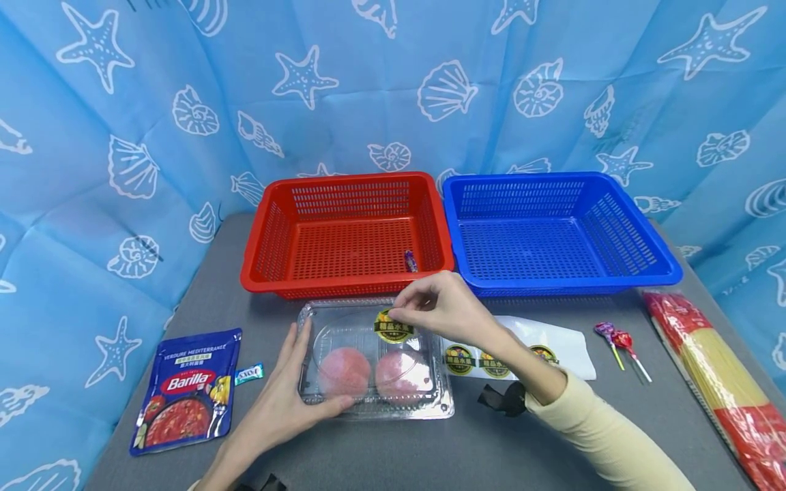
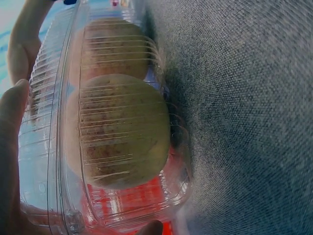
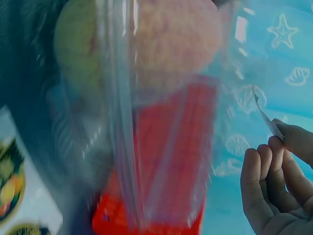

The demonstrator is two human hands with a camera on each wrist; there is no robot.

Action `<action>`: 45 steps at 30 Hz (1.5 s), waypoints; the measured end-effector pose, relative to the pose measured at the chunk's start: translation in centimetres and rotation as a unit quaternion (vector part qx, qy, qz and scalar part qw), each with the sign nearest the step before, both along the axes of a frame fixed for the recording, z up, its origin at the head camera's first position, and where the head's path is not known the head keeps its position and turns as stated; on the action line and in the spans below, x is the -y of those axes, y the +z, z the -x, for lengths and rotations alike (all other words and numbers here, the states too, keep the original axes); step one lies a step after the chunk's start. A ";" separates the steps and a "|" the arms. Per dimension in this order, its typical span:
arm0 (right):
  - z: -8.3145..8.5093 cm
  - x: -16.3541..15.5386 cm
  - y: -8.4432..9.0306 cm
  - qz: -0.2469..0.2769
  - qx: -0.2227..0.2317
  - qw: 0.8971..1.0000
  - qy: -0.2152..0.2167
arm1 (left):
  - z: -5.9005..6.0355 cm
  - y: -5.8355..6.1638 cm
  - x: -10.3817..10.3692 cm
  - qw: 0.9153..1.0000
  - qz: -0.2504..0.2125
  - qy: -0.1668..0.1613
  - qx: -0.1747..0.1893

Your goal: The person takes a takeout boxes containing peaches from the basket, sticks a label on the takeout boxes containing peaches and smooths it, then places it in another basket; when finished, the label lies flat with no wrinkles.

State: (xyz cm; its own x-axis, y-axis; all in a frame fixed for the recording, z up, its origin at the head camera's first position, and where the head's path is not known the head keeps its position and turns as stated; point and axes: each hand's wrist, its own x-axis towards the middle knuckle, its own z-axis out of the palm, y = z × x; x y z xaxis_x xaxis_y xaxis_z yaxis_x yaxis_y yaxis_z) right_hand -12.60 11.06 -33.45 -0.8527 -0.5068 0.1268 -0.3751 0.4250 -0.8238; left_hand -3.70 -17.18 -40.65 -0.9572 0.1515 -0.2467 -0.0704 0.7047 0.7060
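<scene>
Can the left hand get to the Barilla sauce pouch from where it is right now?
Probably yes: the left hand rests on the clear fruit box, and the Barilla sauce pouch lies just beside it on bare table.

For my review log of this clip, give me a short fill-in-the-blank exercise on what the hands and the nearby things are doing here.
1. The right hand pinches a round ____ above the clear clamshell box.
2. The left hand rests against the box, which holds ____ round fruits.
3. A small wrapped candy lies in the ____ basket.
4. Two lollipops lie in front of the ____ basket.

Missing words: sticker; two; red; blue
</scene>
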 end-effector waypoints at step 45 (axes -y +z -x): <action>-2.2 5.6 -4.4 -0.169 -0.195 0.966 -0.007 | -0.2 -0.3 -0.1 0.999 -0.001 -0.007 -0.031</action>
